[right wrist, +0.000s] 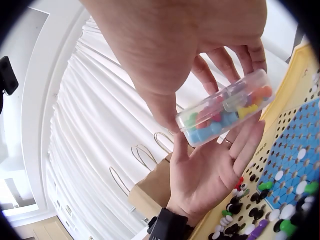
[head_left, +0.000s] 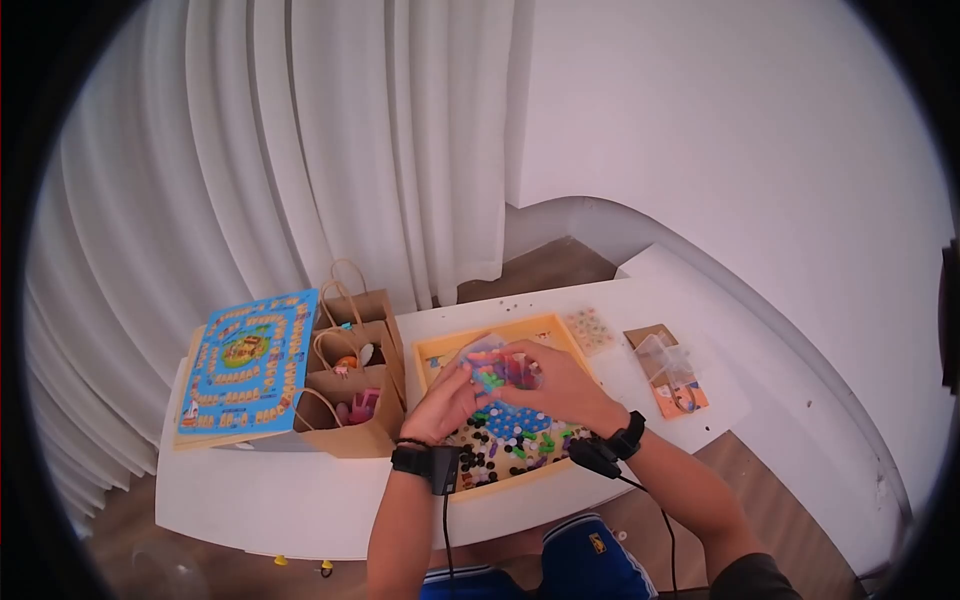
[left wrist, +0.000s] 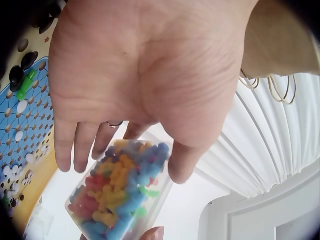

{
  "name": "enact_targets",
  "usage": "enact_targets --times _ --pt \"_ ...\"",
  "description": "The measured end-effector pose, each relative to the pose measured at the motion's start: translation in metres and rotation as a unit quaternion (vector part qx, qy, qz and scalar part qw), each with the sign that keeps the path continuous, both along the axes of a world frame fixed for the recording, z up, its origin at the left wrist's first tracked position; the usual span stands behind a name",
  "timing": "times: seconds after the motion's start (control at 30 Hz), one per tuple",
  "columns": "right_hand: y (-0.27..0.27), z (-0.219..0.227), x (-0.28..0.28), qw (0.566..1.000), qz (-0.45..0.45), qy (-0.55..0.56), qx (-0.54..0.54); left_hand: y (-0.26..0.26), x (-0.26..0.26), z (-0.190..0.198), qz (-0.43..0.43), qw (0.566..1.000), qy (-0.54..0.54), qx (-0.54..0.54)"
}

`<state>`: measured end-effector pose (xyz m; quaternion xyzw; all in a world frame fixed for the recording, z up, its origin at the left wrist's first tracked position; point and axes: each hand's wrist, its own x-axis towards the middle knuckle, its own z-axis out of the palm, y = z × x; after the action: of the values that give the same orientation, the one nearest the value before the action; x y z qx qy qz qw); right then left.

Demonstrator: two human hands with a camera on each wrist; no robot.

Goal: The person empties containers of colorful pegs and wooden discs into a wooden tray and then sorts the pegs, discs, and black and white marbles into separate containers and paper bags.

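Note:
A clear plastic box (right wrist: pixel 225 107) full of small coloured pieces is held between both hands above the game tray. My right hand (right wrist: pixel 200 55) grips it from one side, thumb at one end and fingers at the other. The left hand (left wrist: pixel 145 75) holds the same box (left wrist: pixel 120 190) with its thumb and fingers at the edges; in the head view the left hand (head_left: pixel 445 402) is beside the right hand (head_left: pixel 555 385). The lid looks closed. Below them lies the yellow-framed tray (head_left: pixel 485 491) with a blue pegboard (head_left: pixel 515 422) and scattered black, white, green and purple pieces.
To the left stand brown paper bags (head_left: pixel 350 438) with toys inside, beside a blue illustrated board (head_left: pixel 245 365). On the right are a bag of small pieces (head_left: pixel 590 330), an open clear container (head_left: pixel 663 358) and an orange card (head_left: pixel 684 401). White curtains hang behind.

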<state>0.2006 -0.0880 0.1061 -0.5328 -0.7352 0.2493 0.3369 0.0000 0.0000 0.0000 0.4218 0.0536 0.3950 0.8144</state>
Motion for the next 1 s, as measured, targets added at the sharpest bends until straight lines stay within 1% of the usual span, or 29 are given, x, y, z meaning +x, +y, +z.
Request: enact_targets --times 0.03,0.07,0.1,0.13,0.17,0.2,0.23,0.27,0.3,0.33,0.4,0.53,0.6,0.73,0.8,0.83,0.9,1.0 --pt "0.001 -0.002 -0.001 1.0 0.001 0.0 -0.002 0.0 0.0 0.001 0.009 1.0 0.013 -0.002" --pt "0.004 -0.006 -0.002 0.996 0.019 0.063 -0.058 0.0 0.0 0.002 0.011 1.0 0.013 -0.004" --pt "0.006 -0.01 -0.003 0.985 0.036 0.125 -0.114 0.001 0.001 0.003 0.012 0.999 -0.002 -0.033" --pt "0.009 -0.016 0.0 0.985 0.038 0.124 -0.116 0.001 0.002 0.005 0.013 0.998 -0.016 -0.06" --pt "0.012 -0.022 0.006 0.988 0.046 0.122 -0.079 0.003 0.002 0.004 0.015 0.998 -0.017 -0.062" --pt "0.012 -0.026 0.011 0.99 0.054 0.12 -0.042 0.004 0.003 0.002 0.016 0.997 -0.003 -0.072" --pt "0.01 -0.024 0.015 0.99 0.055 0.119 -0.044 0.005 0.003 0.001 0.017 0.996 0.012 -0.083" --pt "0.007 -0.02 0.017 0.998 0.046 0.04 0.008 0.006 0.003 0.0 0.017 0.996 0.012 -0.084" --pt "0.006 -0.018 0.019 0.997 0.037 -0.039 0.061 0.006 0.003 -0.001 0.026 0.995 0.024 -0.091" --pt "0.005 -0.02 0.021 0.997 0.037 -0.039 0.06 0.006 0.003 -0.001 0.035 0.994 0.036 -0.098" --pt "0.003 -0.024 0.023 0.976 0.045 -0.117 0.178 0.008 0.004 -0.002 0.033 0.994 0.035 -0.094" --pt "-0.005 -0.024 0.015 0.97 0.041 -0.138 0.196 0.01 0.005 -0.004 0.035 0.994 0.039 -0.095" --pt "-0.005 -0.025 0.012 0.952 0.017 -0.204 0.226 0.009 0.006 -0.004 0.037 0.994 0.043 -0.092" --pt "-0.005 -0.03 0.009 0.945 -0.006 -0.222 0.242 0.009 0.004 -0.004 0.054 0.992 0.057 -0.103" --pt "-0.005 -0.031 0.008 0.939 -0.02 -0.24 0.247 0.008 0.003 -0.006 0.056 0.993 0.045 -0.097" --pt "-0.005 -0.034 0.007 0.939 -0.021 -0.24 0.247 0.007 0.003 -0.006 0.057 0.994 0.034 -0.092" --pt "-0.005 -0.039 0.006 0.946 -0.069 -0.245 0.2 0.006 0.004 -0.007 0.059 0.994 0.033 -0.089" --pt "-0.003 -0.046 0.007 0.943 -0.082 -0.246 0.21 0.005 0.006 -0.006 0.058 0.994 0.029 -0.087"
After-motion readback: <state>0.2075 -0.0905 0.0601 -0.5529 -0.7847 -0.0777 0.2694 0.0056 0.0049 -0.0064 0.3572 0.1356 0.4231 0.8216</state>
